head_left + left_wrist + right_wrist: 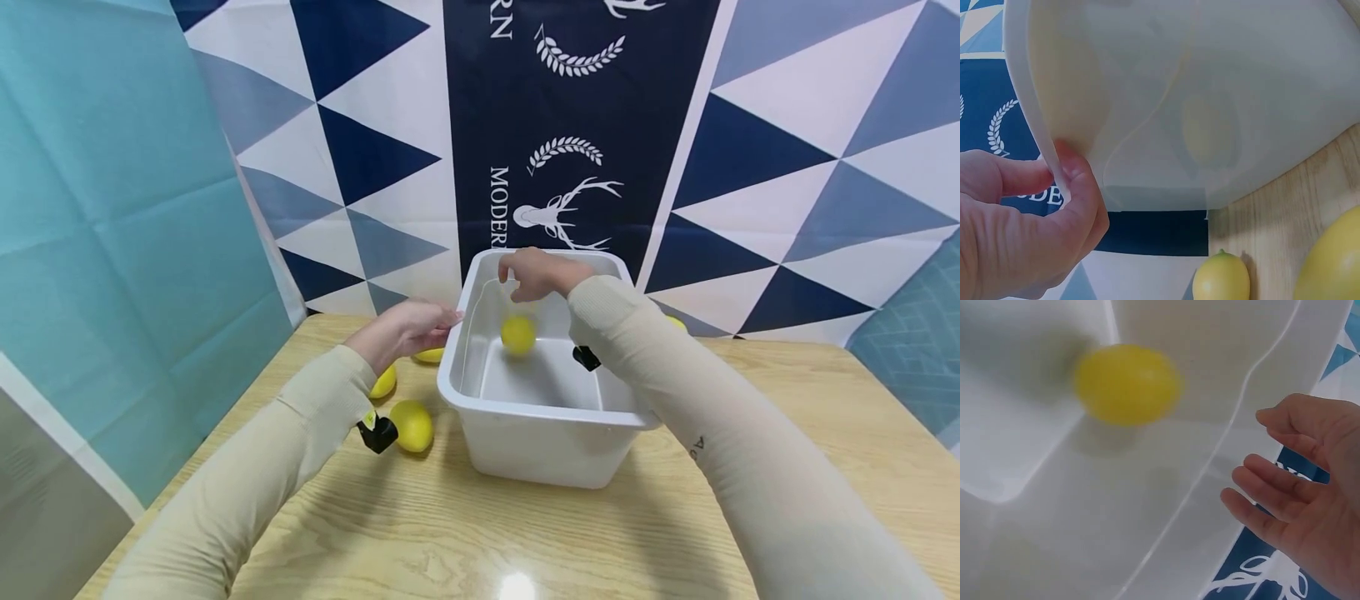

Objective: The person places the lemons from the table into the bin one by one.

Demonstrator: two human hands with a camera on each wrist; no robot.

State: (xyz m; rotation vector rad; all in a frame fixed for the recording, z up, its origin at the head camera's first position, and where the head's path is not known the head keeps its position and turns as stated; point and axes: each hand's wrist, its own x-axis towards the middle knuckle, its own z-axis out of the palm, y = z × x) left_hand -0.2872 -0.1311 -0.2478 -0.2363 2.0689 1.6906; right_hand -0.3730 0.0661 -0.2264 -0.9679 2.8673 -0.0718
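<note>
A white plastic bin [536,450] stands on the wooden table. My left hand [416,327] pinches its left rim, with thumb and fingers on either side of the edge in the left wrist view. Over the far part of the bin is my right hand [542,273]. In the right wrist view its fingers [1266,522] are spread and loosely bent, holding nothing. One yellow lemon [1127,385], slightly blurred, is inside the bin, apart from the right hand. Through the bin's wall the left wrist view shows a faint yellow shape.
Left of the bin lie several lemons, one [412,426] beside the left wrist and another [384,382] partly behind it. A bit of yellow [677,322] shows behind the right sleeve. A patterned cloth [390,183] hangs close behind the table [442,542].
</note>
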